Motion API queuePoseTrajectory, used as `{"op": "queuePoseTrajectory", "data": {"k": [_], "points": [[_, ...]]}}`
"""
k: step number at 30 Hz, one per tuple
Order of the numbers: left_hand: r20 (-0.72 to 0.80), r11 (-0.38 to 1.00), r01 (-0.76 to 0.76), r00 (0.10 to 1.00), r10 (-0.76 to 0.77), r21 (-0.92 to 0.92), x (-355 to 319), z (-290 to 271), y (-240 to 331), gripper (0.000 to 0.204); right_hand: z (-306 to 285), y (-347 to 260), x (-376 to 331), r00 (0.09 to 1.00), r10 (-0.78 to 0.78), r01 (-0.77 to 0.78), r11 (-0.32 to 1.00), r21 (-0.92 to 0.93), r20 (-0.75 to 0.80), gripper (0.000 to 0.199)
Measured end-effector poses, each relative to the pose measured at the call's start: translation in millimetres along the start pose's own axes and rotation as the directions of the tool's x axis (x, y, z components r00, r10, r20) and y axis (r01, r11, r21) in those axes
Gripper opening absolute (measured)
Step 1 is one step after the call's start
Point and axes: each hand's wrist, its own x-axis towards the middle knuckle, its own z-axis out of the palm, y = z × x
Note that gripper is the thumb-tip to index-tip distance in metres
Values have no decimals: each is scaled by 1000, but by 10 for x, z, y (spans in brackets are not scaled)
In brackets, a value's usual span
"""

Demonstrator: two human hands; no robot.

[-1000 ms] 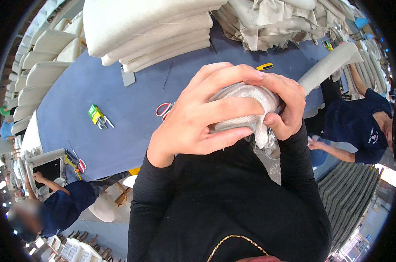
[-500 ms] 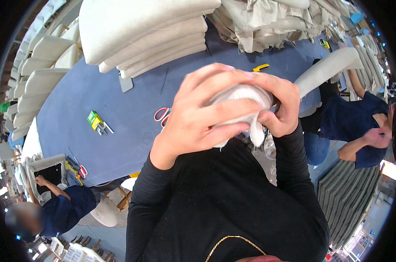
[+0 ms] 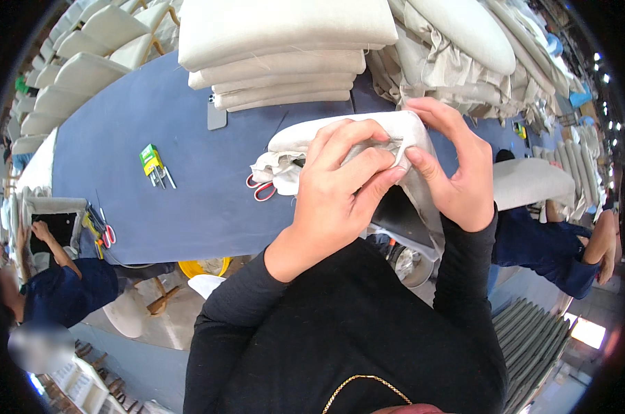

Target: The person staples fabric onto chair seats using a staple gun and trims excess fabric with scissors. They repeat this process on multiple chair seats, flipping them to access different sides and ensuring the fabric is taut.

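Note:
Both of my hands grip a cream fabric-covered cushion (image 3: 293,150) held up in front of my chest, above the blue table (image 3: 188,200). My left hand (image 3: 340,183) wraps over its near edge with the fingers curled onto the cloth. My right hand (image 3: 457,165) pinches the fabric at the cushion's top right corner, fingertips meeting those of the left hand. Loose cloth bunches at the cushion's left end, just above red-handled scissors (image 3: 259,190) lying on the table.
A stack of cream cushions (image 3: 278,48) and a heap of loose fabric covers (image 3: 450,62) fill the table's far side. A green-yellow pack with small tools (image 3: 154,164) and a phone (image 3: 216,116) lie on the table. Other people in blue sit at the left (image 3: 64,290) and right (image 3: 560,248).
The cushion has dropped lower and turned, so more of its left end shows. My fingers have shifted from cupping it to pinching the fabric at its top edge.

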Motion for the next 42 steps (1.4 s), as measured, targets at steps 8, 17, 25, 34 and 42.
{"op": "queuePoseTrajectory", "data": {"k": [8,17,25,34,42], "points": [[80,997,-38,996,43,-66,-46,-44,28,12,-302,-207,259,853,-359,489,803,-341,378,13],[-26,998,-32,999,30,-52,-86,-9,144,21,-227,-71,224,768,-450,620,699,-356,455,16],[-21,997,-71,997,70,-37,-66,64,45,21,-302,-195,126,841,-340,505,771,-388,421,17],[22,997,-64,998,65,-33,-73,95,83,25,-366,-163,154,800,-402,580,707,-404,445,16],[21,997,-48,999,49,-53,-76,166,89,23,-320,-107,110,850,-395,510,786,-351,349,19]]}}
